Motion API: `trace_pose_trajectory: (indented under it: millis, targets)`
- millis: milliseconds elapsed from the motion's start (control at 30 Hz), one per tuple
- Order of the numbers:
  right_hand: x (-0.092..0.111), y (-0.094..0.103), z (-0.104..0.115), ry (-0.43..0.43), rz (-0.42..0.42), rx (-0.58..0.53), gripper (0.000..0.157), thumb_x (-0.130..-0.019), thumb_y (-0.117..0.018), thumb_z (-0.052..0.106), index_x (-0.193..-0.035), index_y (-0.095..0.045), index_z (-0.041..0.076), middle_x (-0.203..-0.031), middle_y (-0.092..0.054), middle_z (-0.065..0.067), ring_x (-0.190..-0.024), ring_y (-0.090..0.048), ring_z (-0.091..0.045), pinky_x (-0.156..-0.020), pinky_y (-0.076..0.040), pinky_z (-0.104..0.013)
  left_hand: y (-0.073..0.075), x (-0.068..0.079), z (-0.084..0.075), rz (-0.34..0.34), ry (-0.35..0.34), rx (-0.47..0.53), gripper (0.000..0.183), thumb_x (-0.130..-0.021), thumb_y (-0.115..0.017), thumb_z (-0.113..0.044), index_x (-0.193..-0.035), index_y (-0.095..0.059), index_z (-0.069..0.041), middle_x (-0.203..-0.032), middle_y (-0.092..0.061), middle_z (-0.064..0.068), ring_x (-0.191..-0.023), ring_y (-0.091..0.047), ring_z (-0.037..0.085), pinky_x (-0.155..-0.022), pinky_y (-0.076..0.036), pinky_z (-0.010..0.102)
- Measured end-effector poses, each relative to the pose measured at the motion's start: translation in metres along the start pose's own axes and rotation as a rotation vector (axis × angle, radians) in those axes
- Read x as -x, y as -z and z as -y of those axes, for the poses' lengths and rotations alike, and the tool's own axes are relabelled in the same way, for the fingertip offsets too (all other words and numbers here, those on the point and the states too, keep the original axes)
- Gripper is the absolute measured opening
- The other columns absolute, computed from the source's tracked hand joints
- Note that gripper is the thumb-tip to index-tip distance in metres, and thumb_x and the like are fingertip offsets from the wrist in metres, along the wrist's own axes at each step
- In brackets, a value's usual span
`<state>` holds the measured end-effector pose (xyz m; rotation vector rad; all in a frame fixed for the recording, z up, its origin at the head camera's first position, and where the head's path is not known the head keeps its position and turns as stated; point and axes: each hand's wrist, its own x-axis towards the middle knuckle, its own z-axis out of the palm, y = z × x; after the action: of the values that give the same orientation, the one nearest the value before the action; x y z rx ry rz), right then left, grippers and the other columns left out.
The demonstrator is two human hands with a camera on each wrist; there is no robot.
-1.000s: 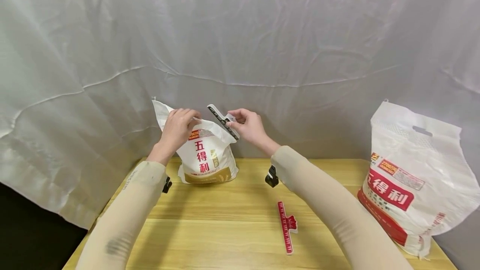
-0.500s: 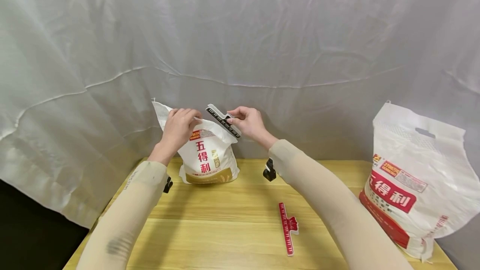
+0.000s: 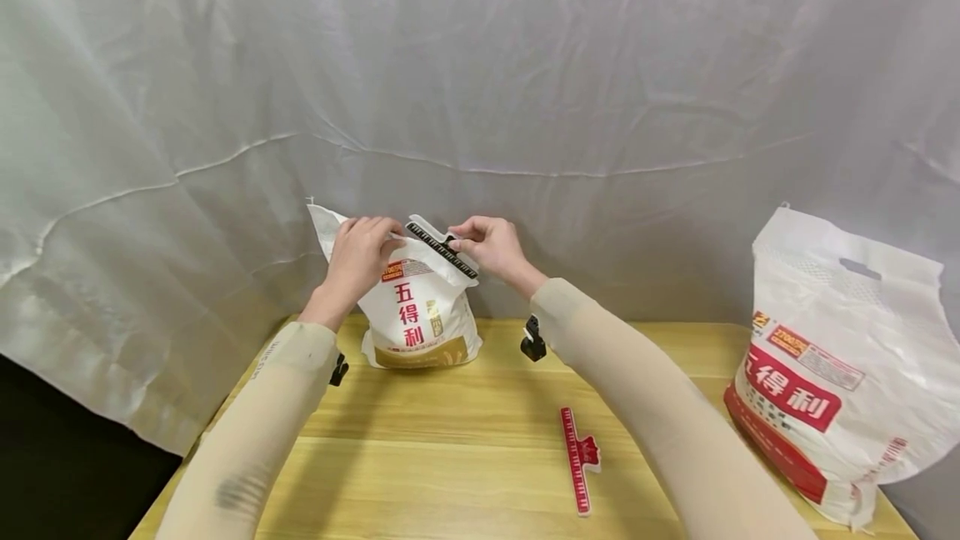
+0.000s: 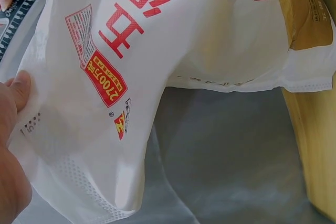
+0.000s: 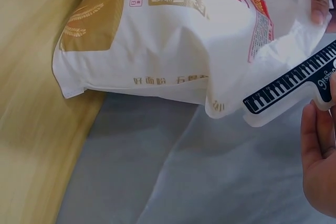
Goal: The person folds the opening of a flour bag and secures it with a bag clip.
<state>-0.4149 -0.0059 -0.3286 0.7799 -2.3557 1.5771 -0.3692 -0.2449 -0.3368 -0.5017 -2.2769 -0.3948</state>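
Observation:
A white flour bag (image 3: 442, 315) with red lettering and a gold base stands at the back left of the table. My left hand (image 3: 358, 257) grips its folded top edge, thumb on the printed side in the left wrist view. A long black-and-white bag clip (image 3: 442, 248) with a piano-key pattern is pinched by its handle in my right hand (image 3: 497, 250). The clip slants along the bag's top right edge, overlapping it in the head view. In the right wrist view, the clip's bar (image 5: 283, 85) lies right at the bag's rim. The bag's top left corner sticks up beyond my left hand.
A red bag clip (image 3: 576, 461) lies on the wooden table (image 3: 420, 440), right of the middle. At the right edge stands a larger white flour bag (image 3: 847, 315) with a handle slot. Grey cloth (image 3: 570, 107) hangs behind the table.
My right hand has brought the clip slightly left and down onto the bag's top edge. My left hand keeps its grip on the bag. The view has shifted slightly.

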Motion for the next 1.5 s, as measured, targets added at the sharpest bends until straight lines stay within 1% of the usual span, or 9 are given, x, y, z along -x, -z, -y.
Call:
trace_pose_trajectory:
  millis: [200, 333, 500, 600, 800, 1000, 1233, 1400, 1500]
  targets:
    - [0.000, -0.007, -0.003, -0.002, 0.013, 0.015, 0.010, -0.087, -0.083, 0.005, -0.094, -0.078, 0.001, -0.110, -0.079, -0.008, -0.097, -0.077, -0.021, -0.081, -0.061, -0.024, 0.001, 0.001, -0.001, -0.009, 0.015, 0.044, 0.017, -0.092, -0.078, -0.011, -0.106, -0.071, -0.004, -0.104, -0.076, 0.014, -0.092, -0.065, 0.035, -0.102, -0.045, 0.055]
    - [0.002, -0.010, -0.003, -0.002, 0.018, 0.011, 0.010, -0.087, -0.083, 0.004, -0.094, -0.078, 0.001, -0.109, -0.079, -0.008, -0.096, -0.077, -0.021, -0.082, -0.061, -0.025, 0.001, 0.002, -0.001, -0.056, -0.018, 0.084, 0.018, -0.090, -0.079, -0.008, -0.104, -0.070, 0.000, -0.100, -0.074, 0.016, -0.089, -0.066, 0.037, -0.095, -0.049, 0.054]
    - [0.002, -0.011, -0.005, -0.004, 0.028, 0.034, 0.010, -0.087, -0.083, 0.005, -0.095, -0.078, 0.002, -0.110, -0.079, -0.007, -0.099, -0.077, -0.021, -0.084, -0.060, -0.025, 0.001, 0.002, -0.002, -0.104, -0.047, 0.138, 0.016, -0.090, -0.079, -0.002, -0.102, -0.069, 0.003, -0.096, -0.065, 0.017, -0.084, -0.063, 0.038, -0.082, -0.052, 0.051]
    - [0.001, -0.012, -0.008, -0.002, 0.029, 0.046, 0.010, -0.087, -0.083, 0.005, -0.095, -0.078, 0.003, -0.110, -0.079, -0.007, -0.099, -0.077, -0.021, -0.085, -0.060, -0.024, 0.002, 0.002, -0.002, -0.092, -0.026, 0.155, 0.013, -0.092, -0.075, 0.001, -0.103, -0.068, 0.004, -0.099, -0.062, 0.017, -0.086, -0.062, 0.037, -0.080, -0.054, 0.048]
    - [0.002, -0.013, -0.012, 0.015, 0.042, 0.056, 0.010, -0.087, -0.083, 0.005, -0.095, -0.077, 0.002, -0.109, -0.079, -0.008, -0.098, -0.077, -0.021, -0.084, -0.060, -0.024, 0.000, 0.002, -0.002, -0.056, 0.012, 0.164, 0.009, -0.097, -0.068, 0.005, -0.105, -0.066, 0.004, -0.102, -0.062, 0.018, -0.091, -0.064, 0.037, -0.083, -0.057, 0.047]
    - [0.002, -0.017, -0.014, 0.028, 0.056, 0.093, 0.011, -0.087, -0.083, 0.007, -0.096, -0.078, 0.003, -0.109, -0.079, -0.008, -0.098, -0.077, -0.020, -0.085, -0.060, -0.024, 0.001, 0.003, -0.004, -0.041, 0.031, 0.161, 0.008, -0.098, -0.067, 0.003, -0.105, -0.066, 0.004, -0.102, -0.063, 0.018, -0.092, -0.065, 0.037, -0.084, -0.057, 0.048]
    - [0.001, -0.022, -0.014, 0.041, 0.063, 0.156, 0.010, -0.089, -0.082, 0.010, -0.098, -0.079, 0.006, -0.111, -0.079, -0.005, -0.098, -0.077, -0.017, -0.087, -0.059, -0.023, 0.001, 0.004, -0.004, -0.028, 0.084, 0.141, 0.008, -0.099, -0.067, -0.001, -0.106, -0.067, 0.002, -0.104, -0.065, 0.017, -0.093, -0.065, 0.038, -0.085, -0.057, 0.048]
    - [0.000, -0.022, -0.013, 0.032, 0.067, 0.150, 0.010, -0.090, -0.082, 0.008, -0.099, -0.079, 0.005, -0.112, -0.079, -0.006, -0.100, -0.077, -0.018, -0.087, -0.059, -0.024, 0.000, 0.003, -0.003, -0.032, 0.077, 0.139, 0.008, -0.099, -0.067, -0.002, -0.107, -0.066, 0.002, -0.104, -0.065, 0.017, -0.093, -0.065, 0.037, -0.084, -0.057, 0.048]
    - [0.000, -0.022, -0.013, 0.018, 0.070, 0.167, 0.016, -0.090, -0.082, 0.011, -0.105, -0.079, 0.007, -0.115, -0.078, -0.004, -0.103, -0.076, -0.018, -0.090, -0.059, -0.027, -0.001, 0.003, -0.001, -0.032, 0.067, 0.135, 0.008, -0.099, -0.066, -0.001, -0.107, -0.066, 0.002, -0.104, -0.064, 0.017, -0.093, -0.065, 0.037, -0.085, -0.056, 0.048]
